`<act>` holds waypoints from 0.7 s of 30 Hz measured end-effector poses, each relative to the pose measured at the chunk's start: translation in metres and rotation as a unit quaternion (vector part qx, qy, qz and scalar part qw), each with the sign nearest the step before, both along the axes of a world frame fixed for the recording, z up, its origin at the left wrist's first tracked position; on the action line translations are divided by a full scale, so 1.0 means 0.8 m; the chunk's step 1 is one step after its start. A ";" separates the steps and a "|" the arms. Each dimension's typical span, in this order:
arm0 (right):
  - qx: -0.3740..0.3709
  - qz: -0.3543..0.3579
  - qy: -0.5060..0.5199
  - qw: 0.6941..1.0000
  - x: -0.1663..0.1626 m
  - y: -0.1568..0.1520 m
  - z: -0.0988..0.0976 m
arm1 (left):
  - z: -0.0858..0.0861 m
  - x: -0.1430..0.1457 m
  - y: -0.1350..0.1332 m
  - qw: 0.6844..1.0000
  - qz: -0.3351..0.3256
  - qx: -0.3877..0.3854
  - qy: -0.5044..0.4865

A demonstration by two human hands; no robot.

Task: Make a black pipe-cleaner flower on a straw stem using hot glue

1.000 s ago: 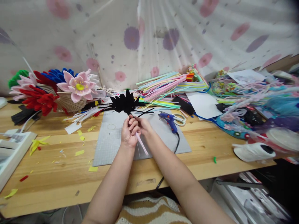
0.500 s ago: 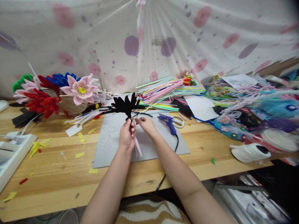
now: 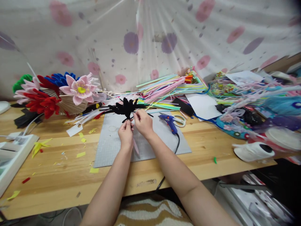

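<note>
A black pipe-cleaner flower (image 3: 125, 106) on a pale pink stem (image 3: 135, 147) is held up over a grey cutting mat (image 3: 110, 144). My left hand (image 3: 125, 135) is closed round the stem just under the flower head. My right hand (image 3: 142, 122) is beside it, fingers pinched on the flower's base where thin black strands stick out. Both hands touch each other above the mat.
A blue glue gun (image 3: 169, 121) with its black cord lies on the mat's right side beside scissors. Finished pink, red and blue flowers (image 3: 78, 89) lie at back left. A pile of coloured pipe cleaners (image 3: 164, 86) lies behind. Craft clutter and a white shoe (image 3: 252, 150) fill the right. Paper scraps dot the wooden table (image 3: 58, 175).
My right hand, apart from the flower half a second ago, has come back onto its base. The flower has tilted lower and its pink stem is now mostly hidden behind my hands.
</note>
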State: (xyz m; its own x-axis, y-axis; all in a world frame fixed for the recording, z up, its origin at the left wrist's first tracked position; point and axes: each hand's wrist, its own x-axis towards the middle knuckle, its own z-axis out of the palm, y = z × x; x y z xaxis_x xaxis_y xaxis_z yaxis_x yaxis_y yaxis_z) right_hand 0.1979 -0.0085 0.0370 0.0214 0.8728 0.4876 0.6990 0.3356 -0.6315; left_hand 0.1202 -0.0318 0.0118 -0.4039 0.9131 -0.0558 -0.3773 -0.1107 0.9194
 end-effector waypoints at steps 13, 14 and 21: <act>-0.063 -0.021 0.556 0.829 0.044 0.025 -0.001 | -0.008 -0.006 0.005 0.999 0.030 -0.039 -0.002; -0.061 -0.010 0.606 0.793 0.049 0.027 0.002 | -0.009 -0.009 0.006 0.998 0.037 -0.044 -0.005; -0.165 0.087 0.483 0.855 0.034 0.019 0.006 | -0.013 -0.009 0.014 0.995 0.064 -0.030 0.068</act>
